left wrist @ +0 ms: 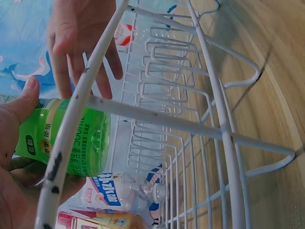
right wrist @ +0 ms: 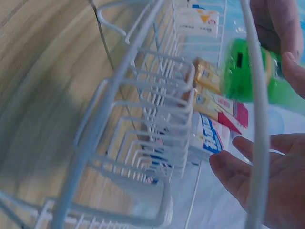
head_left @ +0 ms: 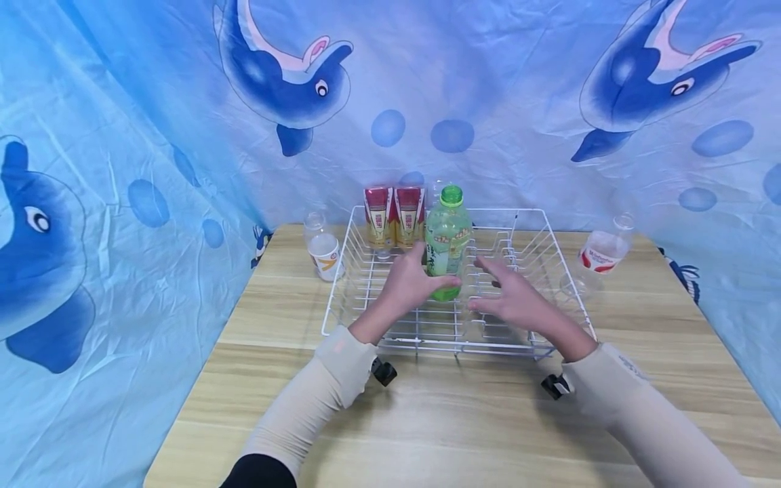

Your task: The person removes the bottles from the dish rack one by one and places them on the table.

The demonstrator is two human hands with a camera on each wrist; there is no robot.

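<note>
A green plastic bottle [head_left: 449, 234] stands roughly upright above the floor of a white wire rack [head_left: 339, 271]. My left hand [head_left: 407, 279] holds it from the left; in the left wrist view the thumb lies on one side of the bottle [left wrist: 81, 138] and the fingers curl round the other. To the right of the bottle my right hand [head_left: 518, 295] is apart from it, fingers spread and nothing held. Behind the bottle, a clear bottle with a blue-and-white label [left wrist: 112, 193] lies beside two red-and-gold packs [head_left: 379, 218] at the rack's back.
Left of the rack stands a clear bottle with a white and yellow label [head_left: 325, 254]. On the right is another clear bottle with a red-and-white label [head_left: 601, 252]. Wire dividers [right wrist: 143, 157] rise inside the rack. A dolphin-print curtain [head_left: 415, 81] hangs behind the wooden table [head_left: 439, 434].
</note>
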